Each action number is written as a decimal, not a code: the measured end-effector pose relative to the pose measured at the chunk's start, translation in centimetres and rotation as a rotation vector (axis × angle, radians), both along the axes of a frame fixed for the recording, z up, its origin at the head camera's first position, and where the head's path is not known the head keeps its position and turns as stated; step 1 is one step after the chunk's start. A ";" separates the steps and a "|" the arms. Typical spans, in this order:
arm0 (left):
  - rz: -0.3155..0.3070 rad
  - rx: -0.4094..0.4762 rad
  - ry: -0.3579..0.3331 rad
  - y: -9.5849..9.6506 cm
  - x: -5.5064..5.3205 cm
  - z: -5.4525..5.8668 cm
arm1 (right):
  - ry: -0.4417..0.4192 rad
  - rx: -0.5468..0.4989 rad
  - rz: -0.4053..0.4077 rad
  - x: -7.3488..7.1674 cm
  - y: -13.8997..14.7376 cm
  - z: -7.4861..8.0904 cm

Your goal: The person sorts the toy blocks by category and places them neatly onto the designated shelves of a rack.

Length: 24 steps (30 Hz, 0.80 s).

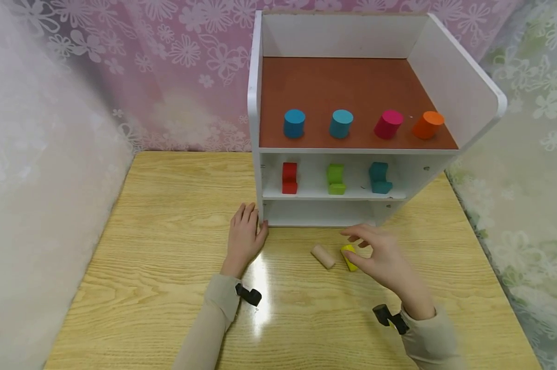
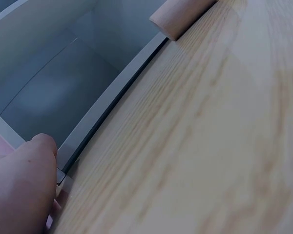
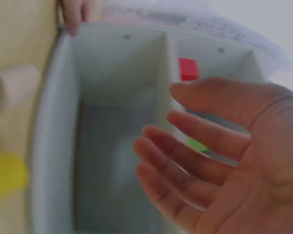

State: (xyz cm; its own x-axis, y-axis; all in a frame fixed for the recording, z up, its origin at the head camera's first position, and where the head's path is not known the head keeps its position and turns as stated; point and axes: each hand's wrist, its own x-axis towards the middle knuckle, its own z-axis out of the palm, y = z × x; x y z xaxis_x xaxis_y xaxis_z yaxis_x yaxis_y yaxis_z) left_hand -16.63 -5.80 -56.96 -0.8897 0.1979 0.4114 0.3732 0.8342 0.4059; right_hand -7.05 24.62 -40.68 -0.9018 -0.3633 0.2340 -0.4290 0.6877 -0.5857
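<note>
My left hand [image 1: 244, 236] rests against the front left corner of a white shelf unit [image 1: 253, 103], fingers extended along its side and thumb at the front edge. In the right wrist view my right hand [image 3: 219, 156] has its fingers spread and slightly bent, with nothing between them. From the head view, that hand hovers before the lowest compartment, its thumb overlapping a yellow block [image 1: 352, 266] on the table. Just left of the yellow block, a plain wooden cylinder [image 1: 323, 256] lies on its side.
Blue [image 1: 294, 124], light blue [image 1: 341, 124], pink [image 1: 389, 124] and orange [image 1: 428, 125] cylinders stand along the brown top. Red [image 1: 289, 178], green [image 1: 336, 179] and teal [image 1: 379, 178] curved blocks occupy the middle shelf. Floral curtains [image 1: 181, 77] hang behind the wooden table [image 1: 167, 231].
</note>
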 end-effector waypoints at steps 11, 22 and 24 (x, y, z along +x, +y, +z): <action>0.002 -0.013 -0.004 -0.2 0.0 0.1 | -0.102 -0.140 -0.102 0.1 -2.1 -5.7; 0.003 -0.017 -0.011 0.0 -0.1 -0.1 | -0.088 0.002 -0.254 0.1 -4.8 -8.2; 0.003 -0.015 -0.014 0.0 -0.1 -0.1 | -0.098 0.018 -0.287 0.1 -5.0 -8.4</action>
